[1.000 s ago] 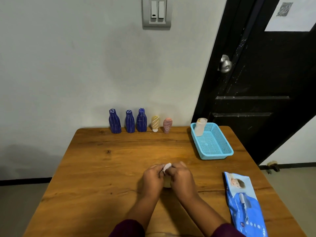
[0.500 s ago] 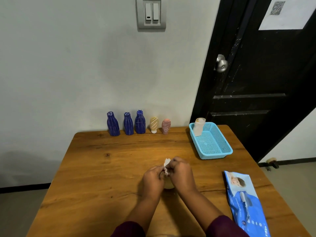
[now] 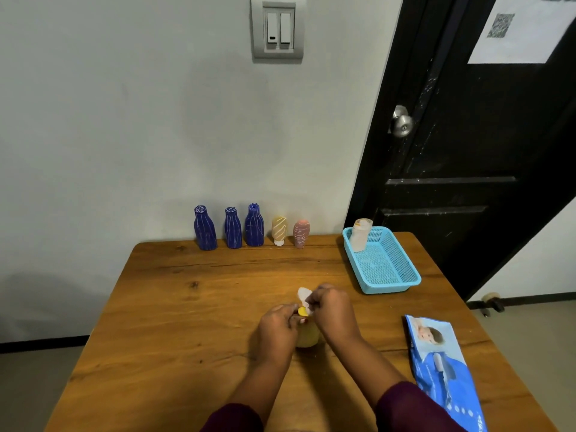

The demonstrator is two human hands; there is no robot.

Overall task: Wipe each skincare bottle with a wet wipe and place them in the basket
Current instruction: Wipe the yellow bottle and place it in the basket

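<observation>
Both hands worked at the middle of the table [image 3: 187, 307], on its near half. The left hand [image 3: 277, 330] gripped the yellow bottle [image 3: 308, 337] with its fingers curled round the body, holding it upright. Whether the base touched the table could not be confirmed. The right hand [image 3: 333, 311] pinched the wipe [image 3: 303, 295] in curled fingers and pressed it against the cap [image 3: 301, 312] at the top of that bottle. Part of the wipe stood free above the fingers.

Complete: one item. A clear bottle [image 3: 360, 236] stood upright in the far left corner of the basket [image 3: 388, 287], which sat at the far right of the table. Nothing else was visible in the basket.

Step in hand: judged to be wiping of the second item, at the cap. How much of its body was already clean could not be determined.

Outstanding: five items stood in a row along the far edge, against the wall and well apart from the hands. These were three blue bottles [image 3: 233, 227], a striped bottle [image 3: 279, 229] and a pink bottle [image 3: 301, 233]. Each was judged to need wiping and transfer to the basket, so the task was under a third done.

Supply: the pack [image 3: 442, 369] lay flat at the near right edge, beside the right forearm but not touching it.
</observation>
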